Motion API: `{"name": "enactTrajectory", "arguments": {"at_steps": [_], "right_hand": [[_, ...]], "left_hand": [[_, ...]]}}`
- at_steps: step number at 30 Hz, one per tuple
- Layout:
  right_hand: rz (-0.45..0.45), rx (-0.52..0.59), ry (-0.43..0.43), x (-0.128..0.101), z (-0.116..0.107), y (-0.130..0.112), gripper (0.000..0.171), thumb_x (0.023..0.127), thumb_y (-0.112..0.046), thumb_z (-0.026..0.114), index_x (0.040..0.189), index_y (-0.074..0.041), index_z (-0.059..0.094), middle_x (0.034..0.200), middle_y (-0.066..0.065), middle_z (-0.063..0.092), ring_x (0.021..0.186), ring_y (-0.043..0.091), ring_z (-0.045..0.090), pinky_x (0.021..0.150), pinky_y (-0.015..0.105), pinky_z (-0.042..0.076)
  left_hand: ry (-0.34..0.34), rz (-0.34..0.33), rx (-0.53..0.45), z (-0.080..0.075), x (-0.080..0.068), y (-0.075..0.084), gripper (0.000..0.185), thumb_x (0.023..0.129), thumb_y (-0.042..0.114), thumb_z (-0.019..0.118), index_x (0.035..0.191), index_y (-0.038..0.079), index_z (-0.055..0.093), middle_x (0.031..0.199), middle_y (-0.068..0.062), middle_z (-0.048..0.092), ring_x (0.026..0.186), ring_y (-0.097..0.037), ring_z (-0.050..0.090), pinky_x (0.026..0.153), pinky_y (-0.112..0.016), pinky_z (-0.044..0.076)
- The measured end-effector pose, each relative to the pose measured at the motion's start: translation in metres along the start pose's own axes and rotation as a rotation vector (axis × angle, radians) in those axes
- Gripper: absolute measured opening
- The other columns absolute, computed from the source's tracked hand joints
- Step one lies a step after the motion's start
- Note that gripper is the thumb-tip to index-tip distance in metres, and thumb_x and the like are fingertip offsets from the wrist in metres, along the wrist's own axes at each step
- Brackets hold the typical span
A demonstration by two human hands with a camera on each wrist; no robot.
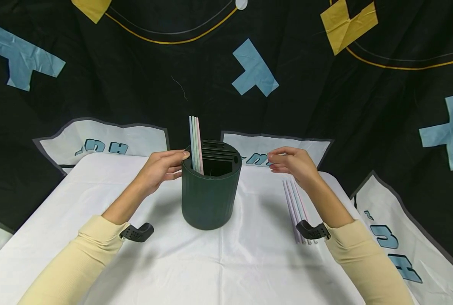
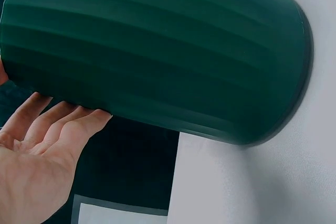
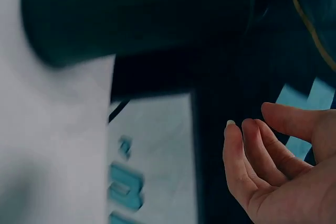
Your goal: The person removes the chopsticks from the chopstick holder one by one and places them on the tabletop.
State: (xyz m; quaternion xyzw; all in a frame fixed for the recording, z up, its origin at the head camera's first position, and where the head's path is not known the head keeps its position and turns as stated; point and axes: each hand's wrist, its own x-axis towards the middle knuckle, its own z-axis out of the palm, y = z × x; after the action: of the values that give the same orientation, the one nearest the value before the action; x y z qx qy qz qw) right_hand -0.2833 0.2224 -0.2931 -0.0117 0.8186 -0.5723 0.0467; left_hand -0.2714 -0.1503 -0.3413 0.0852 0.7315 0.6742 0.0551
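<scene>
Fingertips of the left hand (image 1: 161, 168) steady the green holder (image 1: 210, 190); the right hand (image 1: 293, 166), relaxed and empty, should pick one straw (image 1: 295, 207) from the worktop (image 1: 226, 262) cleanly.

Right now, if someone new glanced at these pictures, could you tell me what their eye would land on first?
Probably the dark green ribbed holder standing mid-table on the white cloth, with three pastel straws rising upright from its left compartment. The left hand touches the holder's left side near the rim, while the right hand hovers empty to its right. More pastel straws lie flat on the cloth under the right forearm.
</scene>
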Motion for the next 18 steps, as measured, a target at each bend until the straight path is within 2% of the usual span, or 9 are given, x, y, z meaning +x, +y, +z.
{"name": "enactTrajectory", "arguments": {"at_steps": [4,9,14,18], "right_hand": [[-0.066,0.032,-0.037,-0.005,0.021,-0.027,0.033,0.097,-0.021,0.069,0.123,0.000,0.067,0.108,0.003,0.072,0.085,0.015,0.073,0.085,0.027,0.062],[-0.143,0.033,-0.087,-0.009,0.046,-0.054,0.028,0.096,-0.021,0.070,0.117,-0.002,0.070,0.106,0.009,0.074,0.087,0.021,0.073,0.084,0.028,0.062],[-0.164,0.079,-0.140,-0.009,0.072,-0.070,0.022,0.093,-0.014,0.073,0.111,0.000,0.073,0.107,0.014,0.074,0.085,0.023,0.074,0.083,0.031,0.063],[-0.159,0.104,-0.173,-0.008,0.090,-0.075,0.021,0.093,-0.008,0.072,0.111,0.001,0.072,0.109,0.013,0.072,0.085,0.022,0.074,0.084,0.032,0.063]], "left_hand": [[-0.001,0.001,-0.004,0.000,0.000,0.000,0.059,0.099,0.032,0.065,0.147,0.001,0.050,0.144,-0.019,0.058,0.128,-0.038,0.060,0.100,-0.044,0.054],[0.001,-0.003,0.005,0.000,0.000,0.000,0.060,0.099,0.034,0.064,0.147,0.002,0.050,0.144,-0.019,0.058,0.128,-0.037,0.060,0.100,-0.044,0.054],[0.009,-0.007,0.012,0.000,-0.002,0.000,0.059,0.099,0.034,0.064,0.147,0.002,0.050,0.143,-0.019,0.059,0.128,-0.036,0.060,0.100,-0.044,0.054],[0.007,-0.008,0.010,0.000,-0.001,0.000,0.060,0.099,0.035,0.064,0.147,0.002,0.051,0.143,-0.019,0.059,0.128,-0.037,0.060,0.100,-0.044,0.054]]}}
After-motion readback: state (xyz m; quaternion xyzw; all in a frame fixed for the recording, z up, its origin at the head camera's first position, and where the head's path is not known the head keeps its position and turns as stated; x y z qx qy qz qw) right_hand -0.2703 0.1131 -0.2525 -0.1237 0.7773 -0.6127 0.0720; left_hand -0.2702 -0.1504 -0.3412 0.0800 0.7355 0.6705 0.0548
